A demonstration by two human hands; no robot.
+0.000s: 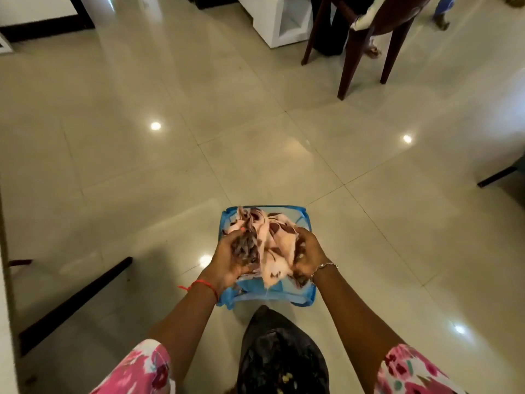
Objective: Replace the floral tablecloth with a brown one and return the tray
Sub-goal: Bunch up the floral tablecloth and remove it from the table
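Observation:
The floral tablecloth (273,242), pale pink with dark red flowers, is bunched into a wad over a blue mesh laundry basket (295,294) standing on the floor in front of me. My left hand (231,260) grips the wad's left side with curled fingers. My right hand (308,255), a bracelet on its wrist, grips the right side. Part of the cloth hangs down inside the basket. No brown cloth and no tray are in view.
Glossy beige tiles (255,123) spread all around. A dark wooden chair (377,44) and a white cabinet (279,22) stand at the far right. A black table foot (76,302) lies at my left, another (497,177) at the right edge.

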